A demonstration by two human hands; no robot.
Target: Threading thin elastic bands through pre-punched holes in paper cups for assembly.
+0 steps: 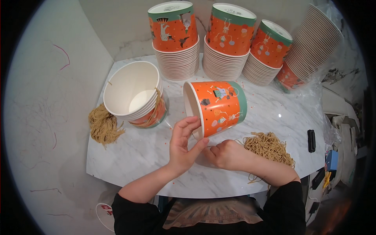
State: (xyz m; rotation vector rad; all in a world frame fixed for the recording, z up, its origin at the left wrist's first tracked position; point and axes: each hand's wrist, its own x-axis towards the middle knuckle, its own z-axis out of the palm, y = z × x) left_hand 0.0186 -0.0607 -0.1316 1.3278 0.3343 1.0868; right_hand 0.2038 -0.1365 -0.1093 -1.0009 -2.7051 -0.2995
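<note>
Light bright, even. Glare spot on grey-veined white marble-look tabletop [137,164]. Edges bowed, corners black; lower right blurred.

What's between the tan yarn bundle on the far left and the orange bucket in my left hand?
A nested stack of open paper buckets, seen in the head view.

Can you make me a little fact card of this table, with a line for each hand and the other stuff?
Left hand: holds the orange bucket by its rim
Right hand: fingers curled, below the bucket; can't tell what's inside
Bucket pose: on its side, opening facing left
By right forearm: tan string pile
Left side: nested buckets, another string pile
Back: three upside-down stacks, a leaning stack in clear plastic
</note>
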